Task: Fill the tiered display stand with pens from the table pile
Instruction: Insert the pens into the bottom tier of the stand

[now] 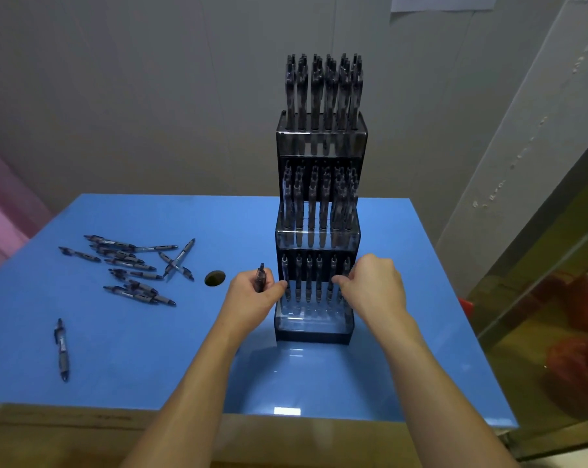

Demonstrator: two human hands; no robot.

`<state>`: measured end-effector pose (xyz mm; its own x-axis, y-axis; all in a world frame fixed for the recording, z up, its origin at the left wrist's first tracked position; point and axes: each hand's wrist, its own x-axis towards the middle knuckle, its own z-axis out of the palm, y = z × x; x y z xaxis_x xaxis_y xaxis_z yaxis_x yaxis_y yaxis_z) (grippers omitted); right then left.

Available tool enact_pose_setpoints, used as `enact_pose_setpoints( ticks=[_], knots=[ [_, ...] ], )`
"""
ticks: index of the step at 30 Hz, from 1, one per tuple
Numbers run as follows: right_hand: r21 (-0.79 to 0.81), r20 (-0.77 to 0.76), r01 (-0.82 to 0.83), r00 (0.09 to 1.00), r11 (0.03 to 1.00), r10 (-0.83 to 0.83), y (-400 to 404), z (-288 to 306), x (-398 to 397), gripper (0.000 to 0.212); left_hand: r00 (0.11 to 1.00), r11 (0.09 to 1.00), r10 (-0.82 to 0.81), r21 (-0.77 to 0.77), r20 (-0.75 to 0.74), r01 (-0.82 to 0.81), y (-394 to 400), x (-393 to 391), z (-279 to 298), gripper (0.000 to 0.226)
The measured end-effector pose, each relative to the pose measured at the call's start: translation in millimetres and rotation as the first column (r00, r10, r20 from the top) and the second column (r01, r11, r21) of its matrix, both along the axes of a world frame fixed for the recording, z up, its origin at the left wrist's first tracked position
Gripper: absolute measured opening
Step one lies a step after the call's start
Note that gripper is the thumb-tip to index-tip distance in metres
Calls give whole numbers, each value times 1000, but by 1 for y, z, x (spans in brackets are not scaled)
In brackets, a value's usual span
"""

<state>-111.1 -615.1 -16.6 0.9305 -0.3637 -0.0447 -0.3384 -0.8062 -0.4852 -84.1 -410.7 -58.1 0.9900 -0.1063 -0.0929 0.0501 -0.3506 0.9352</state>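
Three tiers make up the stand [319,231], which sits upright on the blue worktop [404,349]; the top and middle tiers are packed with upright pens, and the lowest tier carries a back row of about six, with its front slots apparently bare.

Left hand [252,297]: fingers curled round one pen [260,278], held near-vertical, clicker end up, just left of the lowest tier. The free slots lie to the right of this pen and slightly below it. The pen's long axis already runs parallel to the seated pens, so the coming move is judged a short shift rightward and a descent.

Right hand [373,288]: at the tier's right side, fingers bent toward the rightmost seated pens. Whether it pinches one or merely touches them cannot be told, as the fingertips are hidden.

The left hand is the nearer to the pile [130,268], which lies well to the left of the stand, its pens flat and at mixed angles. One stray pen [61,349] lies apart, toward the near left edge. A round hole [215,278] pierces the worktop between pile and left hand.

Room: plain grey wall behind, pink material at far left, red items low at right.
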Motion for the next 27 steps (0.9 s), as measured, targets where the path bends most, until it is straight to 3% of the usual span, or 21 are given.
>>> enact_pose_setpoints(
  ticks=[4,6,9,15,17,20,24,27],
  knots=[
    [278,134,-257,965,926,227,23,22,-5,12,1000,1000,-27,-10,-1,27,-5,-4,6,44],
    [361,172,-366,930,858,324,35,25,-5,13,998,999,-54,-1,14,54,-7,-7,10,37],
    [352,194,-418,908,838,371,47,22,-4,15,994,994,-108,-13,15,108,-9,-11,16,11],
    [371,253,-399,912,839,322,65,20,-4,13,983,982,-182,56,13,181,2,-10,19,14],
    [422,272,-370,923,828,274,71,22,-4,13,981,977,-192,101,28,188,12,-5,15,7],
    [562,319,-243,946,790,64,71,26,-1,15,983,974,-175,154,55,165,30,2,7,34],
    [768,356,-179,917,615,-177,64,36,0,9,987,983,-155,107,39,150,51,6,-5,30],
    [750,372,-136,896,647,-244,58,39,1,14,988,986,-152,73,22,150,60,8,-15,21]
  ],
)
